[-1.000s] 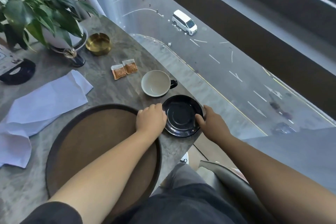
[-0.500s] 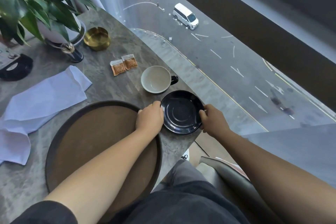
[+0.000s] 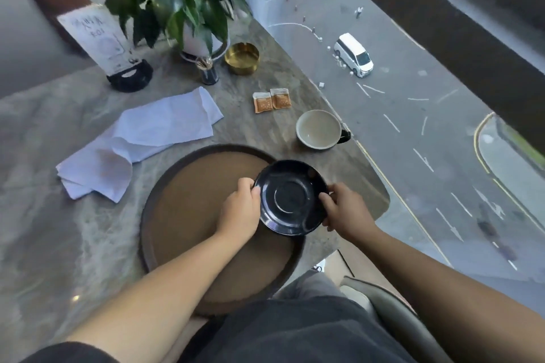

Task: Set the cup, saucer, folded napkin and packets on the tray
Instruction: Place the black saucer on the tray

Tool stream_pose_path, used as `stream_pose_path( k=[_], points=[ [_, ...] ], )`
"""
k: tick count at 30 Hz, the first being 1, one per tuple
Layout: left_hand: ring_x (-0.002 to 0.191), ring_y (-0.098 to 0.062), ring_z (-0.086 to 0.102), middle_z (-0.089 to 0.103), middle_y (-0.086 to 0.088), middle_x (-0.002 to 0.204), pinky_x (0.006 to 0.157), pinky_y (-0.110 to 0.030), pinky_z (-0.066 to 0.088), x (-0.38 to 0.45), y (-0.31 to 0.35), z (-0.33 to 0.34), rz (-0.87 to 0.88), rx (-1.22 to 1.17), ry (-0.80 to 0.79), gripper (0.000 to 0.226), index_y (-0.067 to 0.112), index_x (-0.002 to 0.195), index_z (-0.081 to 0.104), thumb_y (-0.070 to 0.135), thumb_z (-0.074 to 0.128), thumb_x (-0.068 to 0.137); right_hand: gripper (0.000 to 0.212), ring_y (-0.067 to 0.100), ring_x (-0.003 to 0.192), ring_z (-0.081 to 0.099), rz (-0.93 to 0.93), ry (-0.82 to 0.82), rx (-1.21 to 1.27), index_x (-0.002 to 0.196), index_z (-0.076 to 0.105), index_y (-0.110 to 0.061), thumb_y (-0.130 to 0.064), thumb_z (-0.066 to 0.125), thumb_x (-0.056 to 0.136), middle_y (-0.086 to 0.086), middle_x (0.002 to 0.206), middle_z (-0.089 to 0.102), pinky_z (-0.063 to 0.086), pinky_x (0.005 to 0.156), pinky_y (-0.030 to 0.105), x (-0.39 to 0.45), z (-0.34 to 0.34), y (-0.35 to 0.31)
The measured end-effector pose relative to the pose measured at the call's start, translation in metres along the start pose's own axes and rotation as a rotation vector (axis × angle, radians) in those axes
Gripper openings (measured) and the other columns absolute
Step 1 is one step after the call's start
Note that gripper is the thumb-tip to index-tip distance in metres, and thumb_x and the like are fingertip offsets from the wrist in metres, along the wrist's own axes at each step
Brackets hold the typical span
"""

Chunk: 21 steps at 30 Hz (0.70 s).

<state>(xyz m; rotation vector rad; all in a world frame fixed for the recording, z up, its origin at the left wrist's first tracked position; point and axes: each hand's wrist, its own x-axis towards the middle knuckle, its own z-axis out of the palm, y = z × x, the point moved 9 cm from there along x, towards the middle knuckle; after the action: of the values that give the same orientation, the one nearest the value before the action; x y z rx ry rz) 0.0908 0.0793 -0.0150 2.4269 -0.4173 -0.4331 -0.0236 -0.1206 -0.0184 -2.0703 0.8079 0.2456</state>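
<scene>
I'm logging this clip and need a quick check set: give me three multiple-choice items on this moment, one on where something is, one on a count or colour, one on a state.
1. Where is the cup?
A. On the tray
B. On the table beyond the tray, near the window edge
C. On the saucer

2. How many packets lie on the table?
A. One
B. Two
C. Four

3. What is the state of the saucer?
A. Held by both hands over the tray's right rim
B. Lying untouched beside the plant
C. Upside down under the napkin

Answers:
1 B: the cup stands on the table, off the tray.
2 B: two packets lie side by side.
3 A: the left hand and right hand grip opposite edges of the saucer; the napkin lies apart, unfolded.
</scene>
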Motion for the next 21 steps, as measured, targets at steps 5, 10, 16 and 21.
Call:
stream_pose_path(
  k=[5, 10, 16, 21],
  points=[
    [0.074, -0.035, 0.055, 0.062, -0.012, 0.082, 0.063, -0.043, 0.048, -0.036, -0.064, -0.037, -0.100, 0.034, 0.079, 0.015, 0.016, 0.094, 0.043, 0.030, 0.040, 0.097, 0.013, 0.018, 0.048, 0.066, -0.087, -0.099, -0.106, 0.097, 0.055, -0.014, -0.026, 0.049, 0.095, 0.005, 0.066, 0.069, 0.049, 0.046, 0.027, -0.007, 0.059, -0.034],
    [0.069, -0.034, 0.054, 0.062, -0.011, 0.076, 0.055, -0.035, 0.036, -0.075, -0.122, -0.069, -0.202, 0.120, 0.132, 0.017, 0.018, 0.084, 0.042, 0.031, 0.045, 0.095, 0.014, 0.023, 0.068, 0.069, -0.132, -0.179, -0.164, 0.098, 0.060, -0.016, -0.027, 0.055, 0.091, 0.005, 0.080, 0.071, 0.055, 0.066, 0.035, -0.020, 0.115, -0.056],
    [0.073, -0.039, 0.060, 0.067, -0.016, 0.082, 0.057, -0.036, 0.041, -0.106, -0.164, -0.090, -0.282, 0.304, 0.131, 0.023, 0.015, 0.085, 0.045, 0.035, 0.042, 0.096, 0.022, 0.018, 0.058, 0.067, -0.196, -0.318, -0.260, 0.079, 0.063, -0.012, -0.027, 0.052, 0.091, 0.005, 0.059, 0.070, 0.056, 0.066, 0.037, -0.034, 0.165, -0.079],
    [0.076, -0.039, 0.061, 0.067, -0.016, 0.086, 0.058, -0.036, 0.040, -0.112, -0.185, -0.093, -0.301, 0.380, 0.104, 0.026, 0.012, 0.092, 0.048, 0.036, 0.039, 0.097, 0.032, 0.032, 0.068, 0.064, -0.241, -0.341, -0.373, 0.069, 0.059, -0.008, -0.028, 0.051, 0.092, 0.012, 0.068, 0.068, 0.053, 0.066, 0.037, -0.036, 0.185, -0.093]
  ],
)
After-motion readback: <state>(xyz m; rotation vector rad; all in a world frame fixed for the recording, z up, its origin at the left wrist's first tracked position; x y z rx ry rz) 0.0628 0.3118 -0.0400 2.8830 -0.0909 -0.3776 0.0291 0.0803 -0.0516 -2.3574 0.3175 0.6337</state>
